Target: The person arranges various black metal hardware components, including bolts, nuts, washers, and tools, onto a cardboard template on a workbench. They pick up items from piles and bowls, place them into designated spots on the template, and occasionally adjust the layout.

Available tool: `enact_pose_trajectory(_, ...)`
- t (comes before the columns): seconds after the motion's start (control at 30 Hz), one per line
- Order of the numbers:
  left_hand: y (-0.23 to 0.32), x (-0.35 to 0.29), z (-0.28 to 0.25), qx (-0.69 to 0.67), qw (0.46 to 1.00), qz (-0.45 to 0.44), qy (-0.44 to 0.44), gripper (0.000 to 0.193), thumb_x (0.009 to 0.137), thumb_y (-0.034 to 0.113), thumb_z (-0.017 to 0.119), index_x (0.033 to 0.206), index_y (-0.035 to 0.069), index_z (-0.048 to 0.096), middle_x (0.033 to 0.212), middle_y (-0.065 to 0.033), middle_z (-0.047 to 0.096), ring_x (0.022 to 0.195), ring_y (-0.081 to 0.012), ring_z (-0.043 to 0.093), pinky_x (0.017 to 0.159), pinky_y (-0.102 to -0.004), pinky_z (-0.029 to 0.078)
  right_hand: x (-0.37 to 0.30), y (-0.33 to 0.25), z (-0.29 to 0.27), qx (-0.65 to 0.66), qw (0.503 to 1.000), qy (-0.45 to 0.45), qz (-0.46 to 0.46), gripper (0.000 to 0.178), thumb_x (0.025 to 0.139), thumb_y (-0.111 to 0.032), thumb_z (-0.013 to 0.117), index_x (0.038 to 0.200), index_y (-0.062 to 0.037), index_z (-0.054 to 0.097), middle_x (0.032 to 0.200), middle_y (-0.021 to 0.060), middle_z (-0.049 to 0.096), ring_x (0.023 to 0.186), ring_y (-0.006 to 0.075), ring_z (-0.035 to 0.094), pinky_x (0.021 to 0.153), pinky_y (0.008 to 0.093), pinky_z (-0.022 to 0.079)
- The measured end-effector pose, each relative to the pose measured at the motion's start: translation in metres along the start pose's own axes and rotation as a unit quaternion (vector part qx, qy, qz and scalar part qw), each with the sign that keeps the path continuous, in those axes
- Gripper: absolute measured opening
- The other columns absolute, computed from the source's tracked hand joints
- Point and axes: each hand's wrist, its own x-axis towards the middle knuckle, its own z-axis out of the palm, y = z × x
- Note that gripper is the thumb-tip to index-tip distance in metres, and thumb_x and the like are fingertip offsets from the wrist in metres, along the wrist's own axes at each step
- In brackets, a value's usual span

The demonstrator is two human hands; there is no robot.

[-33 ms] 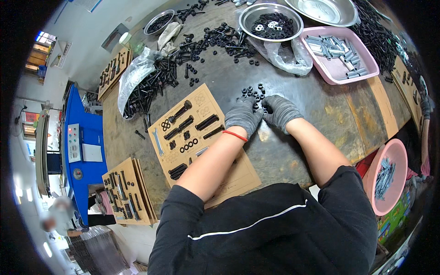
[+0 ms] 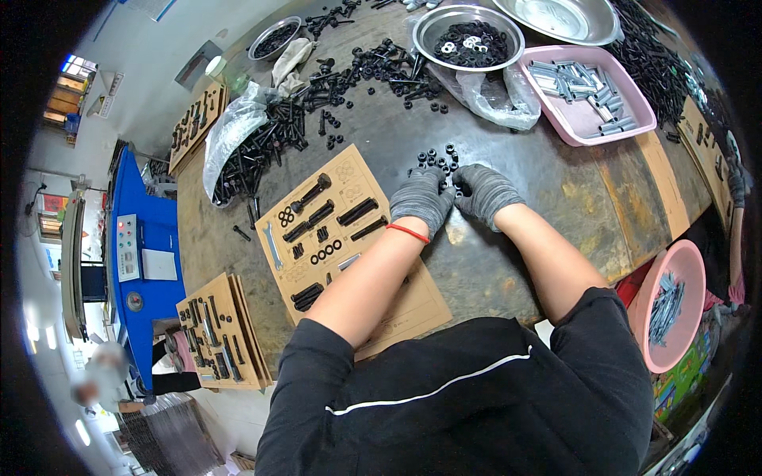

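Observation:
A cluster of small black nuts [image 2: 432,157] lies on the dark metal tabletop, just beyond my fingertips. Grey knit gloves cover both hands. My left hand [image 2: 424,197] curls in at the near side of the cluster, its fingers closed and what they hold hidden. Opposite it, my right hand [image 2: 486,193] has its fingers bent together at a dark nut, with the thumbs close to each other. Under my left forearm lies a brown cardboard sheet [image 2: 413,305] bearing black bolts [image 2: 358,211], a row of black rings [image 2: 326,252] and a silver wrench [image 2: 272,245].
Loose black bolts [image 2: 266,139] spill from a plastic bag at the left. Behind stand a steel bowl [image 2: 421,32] of black washers and a pink tray [image 2: 579,139] of silver tubes. Filled cardboard sheets [image 2: 208,309] lean at the left edge; a pink basin [image 2: 689,317] sits low right.
My left fingers have shifted very slightly over the nuts. Everything else looks the same.

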Motion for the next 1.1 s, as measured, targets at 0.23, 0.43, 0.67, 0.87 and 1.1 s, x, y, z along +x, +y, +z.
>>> enact_pose_trajectory(0.23,0.000,0.004,-0.012,0.124,0.989,0.010,-0.079,0.032,0.090,0.035,0.050,0.096,0.007,0.065,0.100,-0.0186,0.064,0.093,-0.0357,0.061,0.081,-0.0441,0.049,-0.004,0.002,-0.001,0.014,1.000,-0.002,0.011,0.031,0.074,-0.021,0.065,0.102,-0.0059,0.064,0.098,0.0206,0.064,0.092,0.0357,0.061,0.083,0.0414,0.050)
enact_pose_trajectory(0.43,-0.028,0.001,-0.013,0.005,0.998,0.039,-0.051,0.032,0.086,0.032,0.058,0.100,0.003,0.064,0.098,-0.0179,0.065,0.091,-0.0341,0.062,0.082,-0.0410,0.049,-0.005,-0.003,-0.006,0.024,0.999,-0.018,0.024,0.030,0.074,-0.018,0.064,0.102,-0.0058,0.065,0.100,0.0199,0.064,0.092,0.0350,0.062,0.084,0.0405,0.050)
enact_pose_trajectory(0.67,-0.027,-0.006,-0.015,-0.022,0.986,0.104,-0.128,0.039,0.072,0.025,0.073,0.100,-0.001,0.064,0.088,-0.0188,0.066,0.082,-0.0301,0.065,0.077,-0.0351,0.052,-0.005,-0.004,-0.006,0.032,0.999,-0.016,0.026,0.032,0.069,-0.014,0.067,0.100,-0.0037,0.063,0.093,0.0194,0.064,0.088,0.0344,0.062,0.080,0.0387,0.050)
enact_pose_trajectory(0.87,-0.016,-0.004,-0.029,0.085,0.965,0.130,-0.213,0.042,0.073,0.031,0.069,0.103,0.002,0.063,0.097,-0.0197,0.065,0.091,-0.0329,0.063,0.080,-0.0393,0.051,-0.010,-0.004,-0.001,-0.003,1.000,0.018,0.015,0.032,0.074,-0.023,0.064,0.102,-0.0069,0.063,0.103,0.0194,0.061,0.098,0.0359,0.058,0.086,0.0407,0.047)
enact_pose_trajectory(1.1,-0.008,-0.011,-0.051,0.121,0.959,0.142,-0.215,0.040,0.070,0.040,0.067,0.091,0.005,0.066,0.092,-0.0181,0.065,0.087,-0.0342,0.064,0.077,-0.0423,0.052,-0.007,-0.015,-0.002,0.021,0.996,-0.010,0.087,0.039,0.069,-0.022,0.069,0.104,-0.0051,0.063,0.104,0.0206,0.062,0.099,0.0355,0.059,0.088,0.0394,0.048)
